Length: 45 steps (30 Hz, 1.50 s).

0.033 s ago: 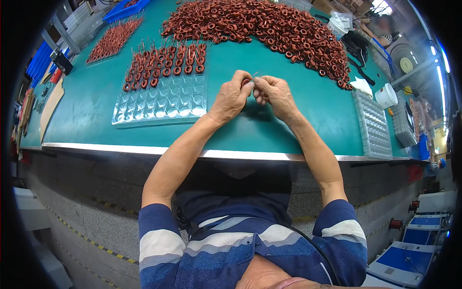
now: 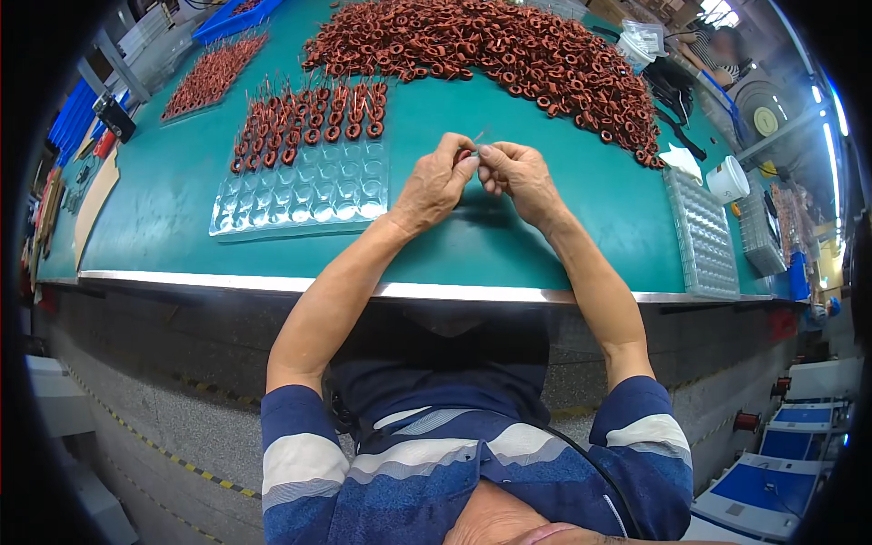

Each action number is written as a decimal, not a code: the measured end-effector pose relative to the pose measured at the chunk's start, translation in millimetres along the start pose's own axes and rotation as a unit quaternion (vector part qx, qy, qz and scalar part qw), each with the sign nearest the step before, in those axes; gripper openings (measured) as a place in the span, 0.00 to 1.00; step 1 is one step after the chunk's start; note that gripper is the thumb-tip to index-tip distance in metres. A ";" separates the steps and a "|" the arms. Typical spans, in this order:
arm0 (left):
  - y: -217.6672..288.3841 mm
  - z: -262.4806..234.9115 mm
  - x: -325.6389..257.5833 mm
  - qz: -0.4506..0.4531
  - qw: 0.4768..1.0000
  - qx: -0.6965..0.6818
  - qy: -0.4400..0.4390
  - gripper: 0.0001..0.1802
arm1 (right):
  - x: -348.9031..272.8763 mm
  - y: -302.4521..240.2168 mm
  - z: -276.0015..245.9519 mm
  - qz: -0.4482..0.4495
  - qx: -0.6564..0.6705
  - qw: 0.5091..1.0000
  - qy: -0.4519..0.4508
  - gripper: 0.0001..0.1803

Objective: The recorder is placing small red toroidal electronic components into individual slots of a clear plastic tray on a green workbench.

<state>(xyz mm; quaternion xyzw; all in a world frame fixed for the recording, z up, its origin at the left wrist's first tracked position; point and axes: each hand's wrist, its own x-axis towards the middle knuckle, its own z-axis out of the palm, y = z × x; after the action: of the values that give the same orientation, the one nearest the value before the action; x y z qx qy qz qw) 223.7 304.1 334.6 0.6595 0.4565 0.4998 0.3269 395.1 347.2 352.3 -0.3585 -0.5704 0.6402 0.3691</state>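
Above the table's green top, my left hand (image 2: 436, 184) pinches a small copper-red wound ring coil (image 2: 465, 155), mostly hidden by the fingers. My right hand (image 2: 525, 182) meets it fingertip to fingertip, its thumb and forefinger pinched at the coil's thin wire end, which pokes up between the hands. To their left lies a clear plastic tray (image 2: 300, 216) with round pockets. Its far rows hold upright ring coils (image 2: 313, 118) with wire ends pointing up; the near pockets hold none. A large heap of loose ring coils (image 2: 490, 45) spreads beyond my hands.
Another filled tray (image 2: 213, 80) stands at the far left, near a blue bin (image 2: 234, 20). On the right are stacked clear trays (image 2: 704, 238), a white tub (image 2: 728, 181) and a white cloth (image 2: 681, 163). The metal-edged table front (image 2: 472, 292) runs under my forearms. Another person sits far right.
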 end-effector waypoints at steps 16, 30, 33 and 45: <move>15.7 3.1 -0.1 -0.033 0.954 -0.293 -0.058 0.15 | -7.6 -7.5 -0.8 -0.130 -0.073 0.985 0.086 0.13; 9.6 1.8 5.5 -0.162 0.927 -0.337 -0.035 0.14 | 0.4 2.9 9.1 -0.071 0.005 0.996 0.056 0.17; 10.7 1.3 4.1 -0.166 0.919 -0.354 -0.043 0.13 | -0.2 1.7 10.0 -0.049 0.100 0.993 0.043 0.16; 1.3 7.0 1.6 -0.162 0.929 -0.332 -0.005 0.09 | 0.1 7.0 15.8 -0.082 0.065 0.992 0.075 0.11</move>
<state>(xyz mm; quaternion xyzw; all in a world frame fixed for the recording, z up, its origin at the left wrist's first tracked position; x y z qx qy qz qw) 230.9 305.2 334.3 0.4329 0.3630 0.5601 0.6060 380.7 339.4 346.7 -0.3327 -0.5256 0.6149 0.4847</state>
